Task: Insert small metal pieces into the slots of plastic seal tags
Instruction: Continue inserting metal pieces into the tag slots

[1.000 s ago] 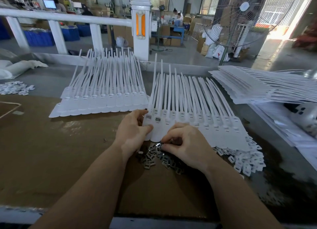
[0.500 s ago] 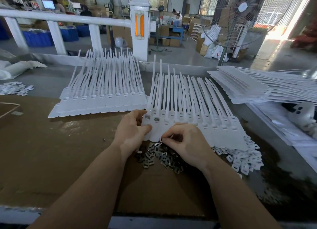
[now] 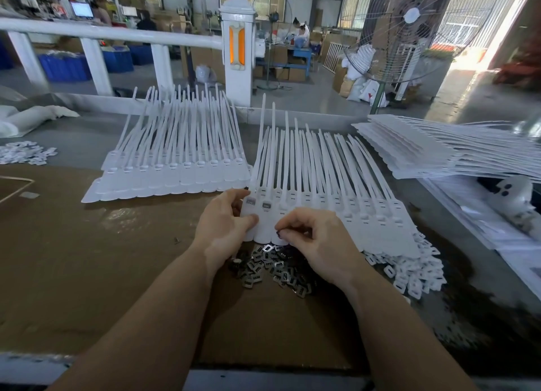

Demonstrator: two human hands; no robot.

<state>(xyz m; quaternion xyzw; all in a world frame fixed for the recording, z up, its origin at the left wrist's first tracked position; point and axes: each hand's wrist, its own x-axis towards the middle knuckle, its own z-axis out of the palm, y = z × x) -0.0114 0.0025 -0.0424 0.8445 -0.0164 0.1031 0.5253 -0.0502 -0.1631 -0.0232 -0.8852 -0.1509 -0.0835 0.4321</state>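
Hands at the seal tags, third slot pending.

Left hand (image 3: 225, 223) pinched the tag strip (image 3: 322, 206) edge on the worktop (image 3: 87, 259); right hand (image 3: 310, 238) pinched what looked like a metal piece over the heap (image 3: 272, 269). Pieces likely light, stiff, slippery: take by edges. White clips (image 3: 409, 273) crowded right; second strip (image 3: 175, 168) lay left.

Both hands forward, left hand (image 3: 224, 225) with fingers and thumb pinching, right hand (image 3: 314, 241) fingers curled.
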